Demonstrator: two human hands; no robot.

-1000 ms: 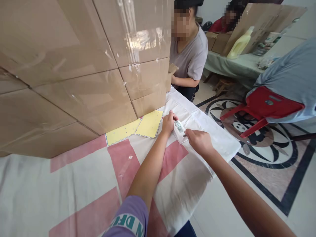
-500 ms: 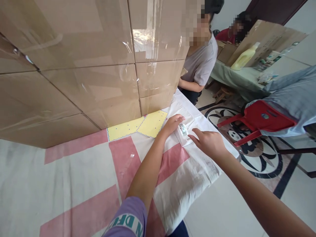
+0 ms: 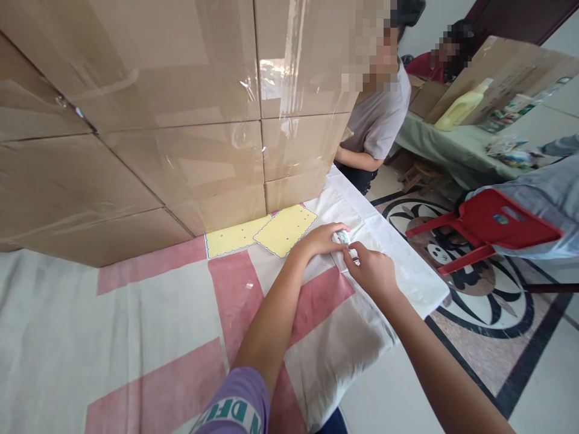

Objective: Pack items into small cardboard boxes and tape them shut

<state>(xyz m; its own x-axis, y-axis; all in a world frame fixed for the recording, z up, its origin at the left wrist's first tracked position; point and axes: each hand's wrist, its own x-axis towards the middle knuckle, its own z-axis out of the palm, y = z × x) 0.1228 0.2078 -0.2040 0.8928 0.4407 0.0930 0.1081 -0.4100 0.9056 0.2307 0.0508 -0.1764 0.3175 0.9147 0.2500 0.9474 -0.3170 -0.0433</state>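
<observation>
A small white tape dispenser [image 3: 339,261] stands on the cloth near the table's right edge, with a tape roll [image 3: 342,237] in its top. My left hand [image 3: 322,240] curls round the roll from the left, fingers over its far side and thumb on its near side. Pinched at the dispenser's front end, my right hand [image 3: 374,271] has thumb and forefinger together on what looks like clear tape; the fingers partly hide it. Left of my left hand lie two yellow scalloped sheets, one [image 3: 287,232] overlapping the other [image 3: 228,237].
Taped cardboard boxes [image 3: 181,163] rise like a wall along the table's back. A pink and white cloth [image 3: 167,325] covers the table. Beyond the right edge are a red chair [image 3: 506,220], a seated person and a green-covered table [image 3: 425,140]. Another person [image 3: 384,120] is behind the boxes.
My left hand has closed round the tape roll. My right thumb and forefinger, apart before, have come together at the dispenser's front. The view has shifted slightly left.
</observation>
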